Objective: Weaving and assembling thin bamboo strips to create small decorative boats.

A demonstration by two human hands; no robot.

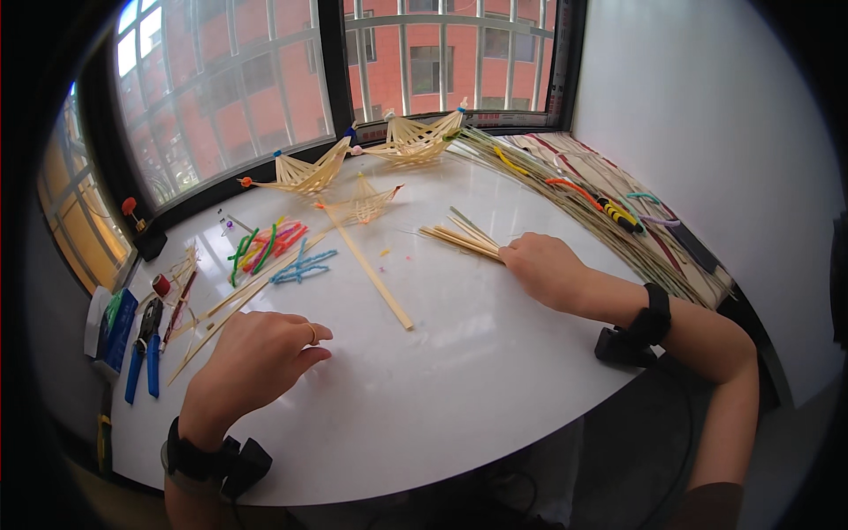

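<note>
Right of the strip [367, 267], the sticks [463, 240] were found pinched at their near ends by the right hand [549, 270]. Left of it, the left hand [262, 355] was seen half-curled, thumb parted, nothing held. The sticks were judged light, stiff, easily snapped, best gripped mid-bundle.

We've got a glossy white table [371, 433] with a curved front edge, set against a dark-framed window [334, 62] along its far side. Through the glass we see pale bars [443, 62] and a red building [464, 75] with windows of its own; daylight comes in there and leaves bright reflections on the tabletop. On our right, a plain white wall [707, 132]; below the table edge, dark floor [618, 442].
</note>
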